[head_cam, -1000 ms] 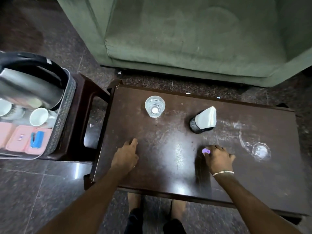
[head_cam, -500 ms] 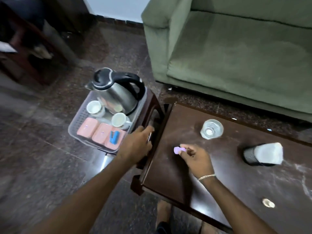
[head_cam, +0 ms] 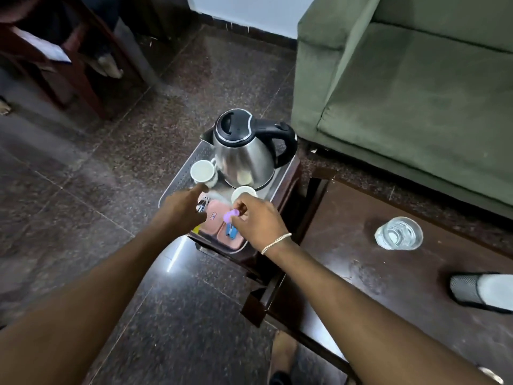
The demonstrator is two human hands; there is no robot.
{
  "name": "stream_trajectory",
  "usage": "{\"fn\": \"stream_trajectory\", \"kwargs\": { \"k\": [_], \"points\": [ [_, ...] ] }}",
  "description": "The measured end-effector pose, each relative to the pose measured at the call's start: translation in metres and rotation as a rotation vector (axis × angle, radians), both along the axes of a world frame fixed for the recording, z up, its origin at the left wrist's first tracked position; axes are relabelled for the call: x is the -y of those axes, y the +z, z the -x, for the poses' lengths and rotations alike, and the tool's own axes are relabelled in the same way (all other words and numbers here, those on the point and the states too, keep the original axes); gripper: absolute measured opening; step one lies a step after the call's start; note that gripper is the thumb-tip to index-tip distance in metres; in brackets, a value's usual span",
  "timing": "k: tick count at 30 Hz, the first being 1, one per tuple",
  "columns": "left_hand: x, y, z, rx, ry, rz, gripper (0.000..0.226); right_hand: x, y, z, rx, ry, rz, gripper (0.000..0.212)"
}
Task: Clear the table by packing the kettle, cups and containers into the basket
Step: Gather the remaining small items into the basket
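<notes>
Right hand [head_cam: 256, 218] pinches a small purple piece [head_cam: 229, 215] over the basket [head_cam: 177, 182]; left hand [head_cam: 183, 211] hovers spread, holding nothing.

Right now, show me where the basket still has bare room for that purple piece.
Crowded: the kettle fills the far end of the basket, two cups sit before it, pink containers cover the near end. The only bare patch shows between the cups and the containers, beside the left hand. The right hand holds the purple piece.

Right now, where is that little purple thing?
Pinched in the right hand, the purple thing hangs over the basket, above the pink containers, near the front cup.
</notes>
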State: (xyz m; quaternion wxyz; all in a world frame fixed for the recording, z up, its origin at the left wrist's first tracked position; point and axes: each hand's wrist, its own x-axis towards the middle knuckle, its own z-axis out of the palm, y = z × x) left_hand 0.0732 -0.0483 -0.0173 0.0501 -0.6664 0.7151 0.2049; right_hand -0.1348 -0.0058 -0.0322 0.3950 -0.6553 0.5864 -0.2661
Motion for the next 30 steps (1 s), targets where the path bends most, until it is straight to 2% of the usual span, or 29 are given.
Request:
{"fn": "stream_trajectory", "kwargs": {
  "k": [6, 12, 16, 19, 21, 24, 27, 30],
  "points": [
    [0.016, -0.009, -0.020, 0.064, -0.017, 0.102, 0.055, 0.015, -0.007, -0.043, -0.312, 0.165, 0.134, 0.018],
    [0.026, -0.016, -0.036, 0.125, -0.005, 0.046, 0.060, 0.017, -0.016, -0.057, -0.443, 0.257, 0.118, 0.018],
    [0.024, -0.021, -0.037, 0.106, 0.006, 0.004, 0.070, 0.013, -0.018, -0.058, -0.449, 0.284, 0.131, 0.022],
    [0.019, -0.017, -0.031, 0.076, 0.002, 0.068, 0.066, 0.006, -0.017, -0.046, -0.405, 0.248, 0.174, 0.036],
    [0.015, -0.014, -0.025, 0.058, -0.038, 0.162, 0.058, -0.001, -0.015, -0.030, -0.356, 0.200, 0.205, 0.038],
    [0.006, -0.007, -0.003, -0.007, -0.161, 0.284, 0.057, -0.020, -0.014, 0.005, -0.305, 0.082, 0.228, 0.038],
    [-0.005, -0.003, 0.034, -0.088, -0.326, 0.403, 0.060, -0.046, -0.019, 0.052, -0.375, -0.070, 0.228, 0.041],
    [-0.021, -0.005, 0.083, -0.132, -0.488, 0.443, 0.064, -0.081, -0.025, 0.108, -0.467, -0.193, 0.159, 0.045]
  ]
}}
